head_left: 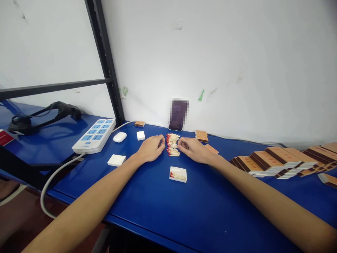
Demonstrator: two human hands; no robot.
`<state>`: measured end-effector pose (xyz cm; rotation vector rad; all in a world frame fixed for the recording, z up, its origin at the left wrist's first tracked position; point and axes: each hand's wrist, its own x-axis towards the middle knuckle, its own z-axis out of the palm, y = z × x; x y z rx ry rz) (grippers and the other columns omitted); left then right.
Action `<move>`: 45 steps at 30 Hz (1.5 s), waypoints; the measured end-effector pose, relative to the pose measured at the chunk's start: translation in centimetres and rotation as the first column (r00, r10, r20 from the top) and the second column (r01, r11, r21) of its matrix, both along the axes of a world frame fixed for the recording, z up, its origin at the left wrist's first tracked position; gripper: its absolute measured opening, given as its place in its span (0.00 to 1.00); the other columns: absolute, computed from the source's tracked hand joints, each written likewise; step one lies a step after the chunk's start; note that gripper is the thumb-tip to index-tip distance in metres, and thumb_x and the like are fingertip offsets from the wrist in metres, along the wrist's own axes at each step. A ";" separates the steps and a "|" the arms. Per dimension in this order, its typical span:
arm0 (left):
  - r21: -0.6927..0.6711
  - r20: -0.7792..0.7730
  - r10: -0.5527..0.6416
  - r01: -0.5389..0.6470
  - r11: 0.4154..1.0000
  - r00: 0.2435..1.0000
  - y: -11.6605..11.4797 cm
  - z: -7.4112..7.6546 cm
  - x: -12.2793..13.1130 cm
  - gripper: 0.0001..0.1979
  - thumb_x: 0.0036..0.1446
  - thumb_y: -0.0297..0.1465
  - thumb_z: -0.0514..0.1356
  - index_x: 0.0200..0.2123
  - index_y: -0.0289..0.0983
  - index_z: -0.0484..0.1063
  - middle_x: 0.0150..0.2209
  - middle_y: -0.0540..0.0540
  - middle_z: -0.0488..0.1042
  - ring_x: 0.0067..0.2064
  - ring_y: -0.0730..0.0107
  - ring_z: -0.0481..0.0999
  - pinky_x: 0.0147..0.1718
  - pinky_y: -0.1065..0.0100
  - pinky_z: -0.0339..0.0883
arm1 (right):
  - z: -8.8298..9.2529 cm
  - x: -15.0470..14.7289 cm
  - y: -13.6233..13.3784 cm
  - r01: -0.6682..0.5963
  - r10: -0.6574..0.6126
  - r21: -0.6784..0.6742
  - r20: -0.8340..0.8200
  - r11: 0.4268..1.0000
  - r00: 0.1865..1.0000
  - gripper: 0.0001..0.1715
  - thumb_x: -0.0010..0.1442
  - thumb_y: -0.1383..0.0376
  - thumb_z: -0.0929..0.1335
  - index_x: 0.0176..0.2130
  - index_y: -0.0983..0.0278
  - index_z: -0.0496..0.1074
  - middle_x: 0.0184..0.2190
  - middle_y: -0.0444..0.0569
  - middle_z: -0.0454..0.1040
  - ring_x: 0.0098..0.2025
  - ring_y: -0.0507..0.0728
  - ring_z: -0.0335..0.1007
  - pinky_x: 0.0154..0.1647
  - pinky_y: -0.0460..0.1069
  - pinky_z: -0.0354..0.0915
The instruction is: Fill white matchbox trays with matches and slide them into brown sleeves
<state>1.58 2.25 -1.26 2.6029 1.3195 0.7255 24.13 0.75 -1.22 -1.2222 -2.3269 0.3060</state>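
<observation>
A pile of red-tipped matches lies on the blue table, heads towards the left. On its left side is my left hand, fingers curled in and thumb close to them, near the match heads. My right hand is closed at the opposite side, its thumb and forefinger together by the bare match ends. What either hand pinches, if anything, is hidden. Nearer to me stands an open white matchbox tray with several matches inside. An orange matchbox sleeve lies partly behind my right hand.
Stacked matchboxes fill the right side. A phone leans on the wall. More matchboxes lie near it. White trays, a white earbud case and a power strip are left. A black shelf post rises behind.
</observation>
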 end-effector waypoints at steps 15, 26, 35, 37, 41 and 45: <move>-0.013 -0.033 -0.168 0.168 0.986 0.985 -0.9 0.1 0.0 0.12 0.60 0.29 0.50 0.45 0.40 0.69 0.33 0.49 0.71 0.34 0.67 0.70 0.36 0.66 0.63 | -0.8 -0.6 -1.1 -0.006 0.004 -0.021 -0.090 1.000 0.996 0.13 0.64 0.61 0.61 0.37 0.61 0.73 0.24 0.43 0.67 0.26 0.52 0.60 0.29 0.47 0.55; 0.013 -0.080 -0.131 0.133 0.991 0.988 -0.9 0.1 0.1 0.13 0.61 0.27 0.48 0.45 0.39 0.69 0.36 0.47 0.70 0.38 0.65 0.71 0.37 0.65 0.64 | -1.0 -0.5 -0.9 0.037 -0.039 -0.022 -0.127 0.999 0.991 0.14 0.64 0.63 0.61 0.36 0.61 0.75 0.27 0.45 0.69 0.28 0.53 0.62 0.31 0.49 0.57; -0.032 -0.086 -0.086 0.084 0.996 0.993 -1.1 0.2 0.0 0.14 0.62 0.26 0.48 0.48 0.39 0.68 0.39 0.46 0.71 0.41 0.64 0.72 0.40 0.63 0.65 | -1.1 -0.3 -0.8 0.085 -0.092 -0.039 -0.211 0.996 0.973 0.14 0.65 0.64 0.61 0.39 0.61 0.76 0.26 0.45 0.65 0.26 0.52 0.61 0.29 0.48 0.58; -0.030 -0.099 -0.080 0.077 0.997 0.992 -1.1 0.2 -0.1 0.14 0.62 0.26 0.48 0.48 0.39 0.67 0.39 0.46 0.71 0.41 0.64 0.72 0.41 0.63 0.65 | -1.0 -0.2 -0.9 0.013 -0.025 -0.062 -0.194 0.998 0.981 0.15 0.64 0.65 0.61 0.39 0.61 0.76 0.27 0.45 0.65 0.27 0.52 0.61 0.29 0.48 0.58; -0.038 -0.084 -0.046 0.043 0.998 0.995 -1.1 0.2 -0.2 0.14 0.62 0.26 0.48 0.48 0.40 0.67 0.39 0.46 0.71 0.39 0.65 0.71 0.39 0.65 0.65 | -0.8 -0.2 -0.9 -0.008 -0.001 -0.072 -0.116 0.997 0.993 0.16 0.64 0.67 0.61 0.38 0.62 0.77 0.26 0.45 0.65 0.28 0.52 0.62 0.30 0.48 0.56; -0.012 -0.051 -0.052 0.052 0.999 0.997 -1.0 0.1 -0.1 0.14 0.61 0.25 0.48 0.48 0.39 0.67 0.39 0.47 0.71 0.38 0.66 0.72 0.39 0.65 0.64 | -1.0 -0.1 -0.8 0.035 -0.042 -0.038 -0.187 0.999 0.981 0.15 0.63 0.68 0.61 0.39 0.62 0.77 0.24 0.44 0.66 0.27 0.52 0.62 0.30 0.48 0.56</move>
